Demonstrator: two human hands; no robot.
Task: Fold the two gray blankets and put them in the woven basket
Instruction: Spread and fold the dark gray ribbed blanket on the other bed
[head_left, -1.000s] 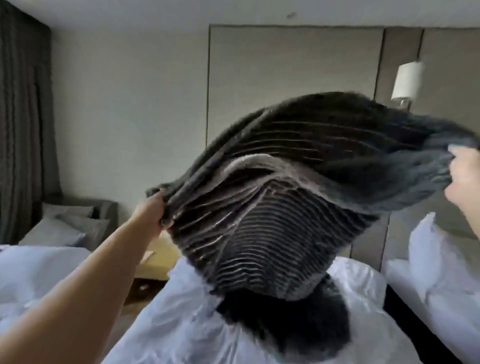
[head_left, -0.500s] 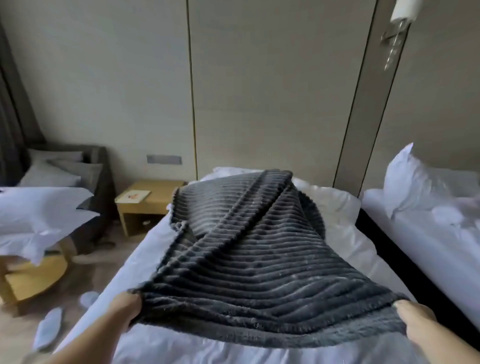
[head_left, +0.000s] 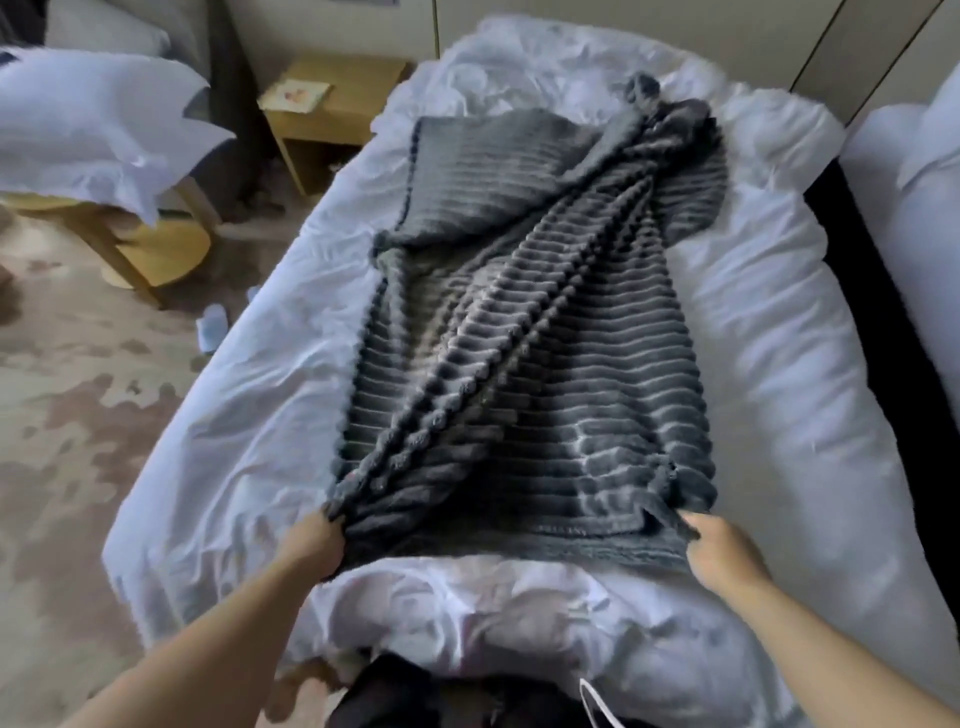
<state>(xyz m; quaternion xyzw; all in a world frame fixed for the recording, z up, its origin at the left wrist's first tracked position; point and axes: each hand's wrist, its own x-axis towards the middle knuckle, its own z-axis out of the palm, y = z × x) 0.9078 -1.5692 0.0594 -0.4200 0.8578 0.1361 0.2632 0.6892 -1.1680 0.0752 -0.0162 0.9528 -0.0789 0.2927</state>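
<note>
A dark gray ribbed blanket (head_left: 545, 332) lies lengthwise on the white bed (head_left: 249, 415), rumpled, with diagonal creases and its far end bunched near the headboard. My left hand (head_left: 311, 543) grips its near left corner. My right hand (head_left: 719, 551) grips its near right corner. Both corners rest low at the foot of the bed. I see only this one blanket, and no woven basket is in view.
A wooden nightstand (head_left: 332, 104) stands left of the bed's head. A round wooden table (head_left: 150, 244) with a white pillow (head_left: 98, 119) on it is at far left. A slipper (head_left: 212, 327) lies on the patterned carpet. A second bed (head_left: 914, 208) is at right.
The blanket went from held high in the air to spread flat along the bed. Both hands dropped with it to the foot of the bed, and my view tilted downward.
</note>
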